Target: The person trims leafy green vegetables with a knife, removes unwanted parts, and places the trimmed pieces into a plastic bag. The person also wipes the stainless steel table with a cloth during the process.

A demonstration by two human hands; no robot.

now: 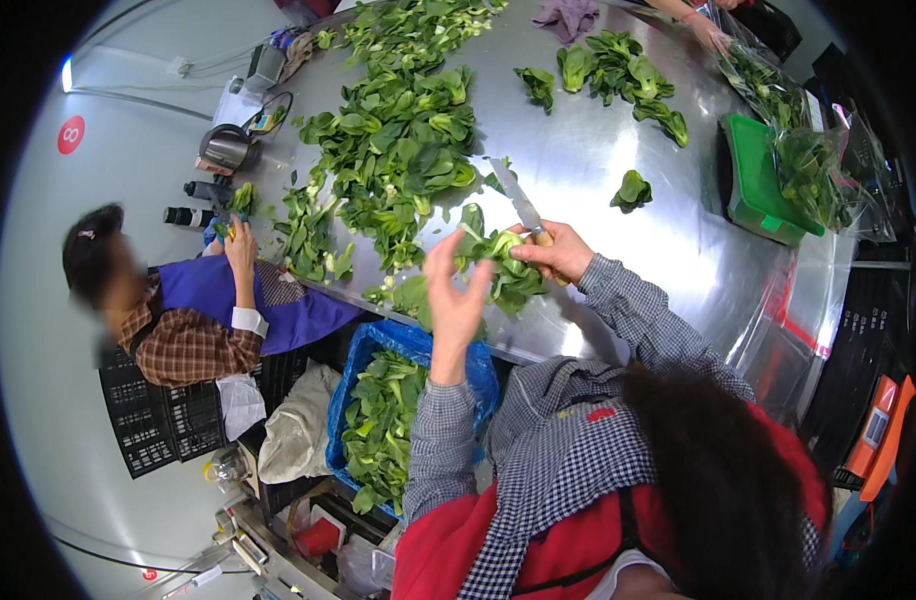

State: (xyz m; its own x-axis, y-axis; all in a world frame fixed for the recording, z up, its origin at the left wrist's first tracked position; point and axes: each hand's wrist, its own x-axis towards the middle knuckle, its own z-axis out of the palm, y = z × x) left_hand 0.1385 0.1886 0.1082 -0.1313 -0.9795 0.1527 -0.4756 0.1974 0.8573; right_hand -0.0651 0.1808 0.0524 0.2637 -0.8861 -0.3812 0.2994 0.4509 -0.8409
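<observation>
My right hand (559, 253) holds a knife (516, 196) by its wooden handle, blade pointing away from me, and the same fingers pinch the pale base of a bok choy head (514, 276). Beside it, my left hand (456, 289) is raised with thumb and fingers apart, slightly blurred; whether it touches the outer leaves cannot be told. A large heap of bok choy (398, 142) covers the steel table (578, 172) beyond my hands. One separate head (632, 190) lies to the right, and several more (623, 71) lie farther back.
A blue-lined crate (338, 420) of leaves stands below the table edge. At the left a co-worker (203, 300) handles greens. A green basket (762, 180) and clear bags of greens (810, 165) are at the right; another person's hand (709, 34) reaches in there. A purple cloth (567, 18) lies far back.
</observation>
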